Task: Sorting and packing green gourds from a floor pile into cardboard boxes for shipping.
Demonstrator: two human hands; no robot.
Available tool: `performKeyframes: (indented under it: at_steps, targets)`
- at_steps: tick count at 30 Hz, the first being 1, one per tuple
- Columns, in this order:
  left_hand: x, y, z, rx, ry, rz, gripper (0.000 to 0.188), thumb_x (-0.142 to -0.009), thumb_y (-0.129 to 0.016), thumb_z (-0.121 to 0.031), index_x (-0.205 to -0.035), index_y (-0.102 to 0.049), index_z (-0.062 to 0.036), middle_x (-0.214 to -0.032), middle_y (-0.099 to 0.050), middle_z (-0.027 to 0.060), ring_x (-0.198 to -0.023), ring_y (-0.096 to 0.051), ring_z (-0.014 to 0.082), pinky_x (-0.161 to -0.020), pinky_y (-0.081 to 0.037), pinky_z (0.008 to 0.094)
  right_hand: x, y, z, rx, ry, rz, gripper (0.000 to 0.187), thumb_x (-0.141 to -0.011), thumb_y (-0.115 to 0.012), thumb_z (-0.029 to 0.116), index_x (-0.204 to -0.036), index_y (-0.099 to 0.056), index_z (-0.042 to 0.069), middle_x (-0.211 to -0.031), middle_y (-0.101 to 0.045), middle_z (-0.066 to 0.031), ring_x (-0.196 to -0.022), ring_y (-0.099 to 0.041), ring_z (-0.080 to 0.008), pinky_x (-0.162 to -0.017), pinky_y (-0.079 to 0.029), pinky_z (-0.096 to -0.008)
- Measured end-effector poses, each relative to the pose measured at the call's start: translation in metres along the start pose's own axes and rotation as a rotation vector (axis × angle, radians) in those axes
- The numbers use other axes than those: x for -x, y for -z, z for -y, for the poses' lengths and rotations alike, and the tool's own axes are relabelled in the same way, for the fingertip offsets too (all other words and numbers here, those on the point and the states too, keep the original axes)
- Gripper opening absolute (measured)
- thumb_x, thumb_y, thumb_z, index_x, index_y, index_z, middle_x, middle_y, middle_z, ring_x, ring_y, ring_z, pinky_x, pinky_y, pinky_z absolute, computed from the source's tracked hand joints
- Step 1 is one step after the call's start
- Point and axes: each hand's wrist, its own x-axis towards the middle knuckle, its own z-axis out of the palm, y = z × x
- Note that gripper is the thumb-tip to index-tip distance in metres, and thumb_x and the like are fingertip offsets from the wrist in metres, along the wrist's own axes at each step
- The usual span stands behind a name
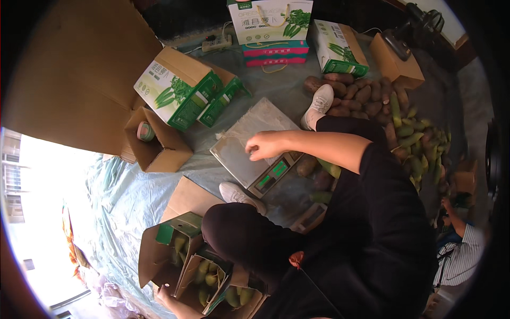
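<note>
My right hand (pixel 264 145) is held over the metal plate of a platform scale (pixel 234 151), its fingers curled in and nothing visible in them. The scale's two small green displays are lit on the side nearer me. At lower left, my left hand (pixel 166 295) grips the edge of an open cardboard box (pixel 150 255), some fingers hidden. Long green radishes (pixel 180 249) lie inside. Beside it, close to my leg, another open carton holds several more green radishes (pixel 211 277).
Printed white-and-green cartons (pixel 178 90) and a carrying box (pixel 271 24) stand at the back. Brown tubers (pixel 364 95) and green radishes (pixel 419 141) are heaped at right. A cardboard box (pixel 159 151) holds a tape roll (pixel 145 131). Another person (pixel 459 250) is at far right.
</note>
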Motion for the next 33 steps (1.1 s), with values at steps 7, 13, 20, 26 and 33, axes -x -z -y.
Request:
performKeyframes:
  at_steps: [7,13,20,26,33]
  targets:
    - [0.073,-0.016,-0.079,0.307,-0.325,-0.77,0.035,-0.076,-0.057,-0.007,-0.11,-0.059,0.0022,-0.107,-0.061,0.0171,-0.093,-0.061,0.0285,-0.083,-0.048,0.035,0.116,0.031,0.019,-0.2,-0.13,-0.159,0.039,-0.078,-0.063,0.024,-0.108,-0.058,-0.001,-0.094,-0.065,-0.0138,-0.089,-0.062,-0.0223,-0.077,-0.048,-0.0318]
    - [0.147,-0.046,-0.256,-0.003,-1.101,-0.65,0.029,-0.083,-0.056,-0.009,-0.111,-0.059,-0.0016,-0.113,-0.058,0.0166,-0.106,-0.054,0.0308,-0.092,-0.04,0.0381,0.163,0.014,0.042,-0.332,-0.005,-0.236,0.035,-0.078,-0.06,0.02,-0.107,-0.058,0.0,-0.094,-0.064,-0.0155,-0.086,-0.062,-0.027,-0.074,-0.047,-0.035]
    - [0.324,-0.196,-0.444,-0.189,-1.676,0.006,0.041,-0.075,-0.063,-0.005,-0.116,-0.054,-0.0014,-0.112,-0.055,0.0174,-0.105,-0.051,0.0323,-0.091,-0.039,0.0419,0.171,-0.026,0.03,-0.251,0.089,-0.275,0.037,-0.078,-0.058,0.021,-0.109,-0.057,0.002,-0.091,-0.063,-0.0166,-0.088,-0.06,-0.0316,-0.077,-0.046,-0.0396]
    - [0.422,-0.299,-0.518,-0.715,-1.809,0.002,0.058,-0.071,-0.068,-0.009,-0.125,-0.048,-0.0138,-0.129,-0.043,0.0097,-0.124,-0.033,0.0345,-0.1,-0.031,0.0469,0.176,-0.028,0.016,-0.324,0.07,-0.236,0.038,-0.079,-0.058,0.022,-0.112,-0.055,0.003,-0.096,-0.061,-0.018,-0.091,-0.059,-0.0333,-0.079,-0.046,-0.041]
    - [0.501,-0.368,-0.576,-1.234,-1.864,-0.229,0.066,-0.072,-0.064,-0.002,-0.131,-0.04,-0.0209,-0.14,-0.033,0.0027,-0.134,-0.021,0.0273,-0.103,-0.021,0.0605,0.182,-0.019,0.004,-0.42,0.083,-0.3,0.037,-0.081,-0.059,0.021,-0.114,-0.055,0.004,-0.095,-0.06,-0.0177,-0.091,-0.058,-0.0352,-0.078,-0.046,-0.0431]
